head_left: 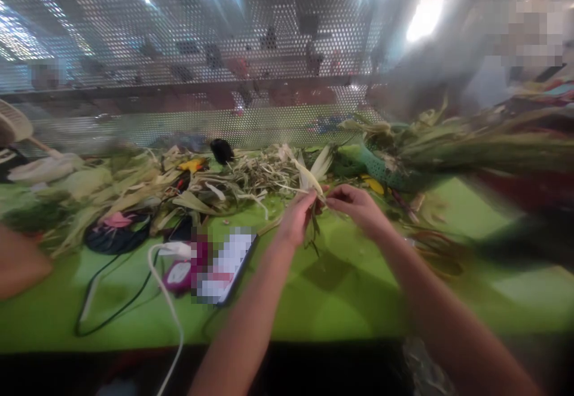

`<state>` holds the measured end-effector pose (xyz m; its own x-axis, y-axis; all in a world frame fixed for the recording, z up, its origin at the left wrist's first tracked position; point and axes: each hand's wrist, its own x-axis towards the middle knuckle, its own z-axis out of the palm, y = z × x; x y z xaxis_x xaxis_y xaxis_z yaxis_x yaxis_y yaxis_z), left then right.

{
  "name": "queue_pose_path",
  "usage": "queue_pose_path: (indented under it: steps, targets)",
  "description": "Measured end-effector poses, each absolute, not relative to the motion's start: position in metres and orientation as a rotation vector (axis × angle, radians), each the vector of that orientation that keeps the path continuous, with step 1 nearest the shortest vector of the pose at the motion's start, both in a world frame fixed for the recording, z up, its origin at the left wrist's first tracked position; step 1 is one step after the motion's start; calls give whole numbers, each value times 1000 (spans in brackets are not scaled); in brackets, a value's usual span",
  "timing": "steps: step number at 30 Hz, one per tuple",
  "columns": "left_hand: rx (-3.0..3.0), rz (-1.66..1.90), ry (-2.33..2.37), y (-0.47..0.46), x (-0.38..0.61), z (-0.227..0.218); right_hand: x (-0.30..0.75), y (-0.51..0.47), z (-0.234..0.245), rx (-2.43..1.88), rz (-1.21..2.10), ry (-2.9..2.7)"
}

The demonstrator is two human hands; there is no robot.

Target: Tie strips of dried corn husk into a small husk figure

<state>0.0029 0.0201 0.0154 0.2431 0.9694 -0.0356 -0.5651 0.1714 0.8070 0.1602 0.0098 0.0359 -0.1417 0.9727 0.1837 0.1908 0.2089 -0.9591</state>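
Note:
Above the green tabletop (341,306), my left hand (296,216) is closed round the lower part of a pale corn husk bundle (309,176). The husk's wide leaves fan upward, and thin dark green ends hang below the hand. From the right, my right hand (354,203) meets the bundle with thumb and fingers pinched at its gathered middle. A narrow pale strip crosses there toward the left. Exactly what lies between the right fingertips is too small to see clearly, but they touch the husk.
Loose husk shreds (251,171) are heaped behind my hands. A green basket (388,168) with long husks stands at the back right. Left of my forearm are a phone (228,267), a magenta device (177,276) and a white cable (168,300). Another person's arm (20,264) shows at far left.

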Motion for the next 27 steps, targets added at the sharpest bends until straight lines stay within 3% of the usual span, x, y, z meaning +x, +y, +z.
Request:
queue_pose_path:
  steps: [15, 27]
  targets:
    - [881, 1161, 646, 23, -2, 15, 161, 11, 33, -1114, 1237, -1474]
    - [1034, 1199, 714, 22, -1, 12, 164, 12, 38, -1163, 937, -1456]
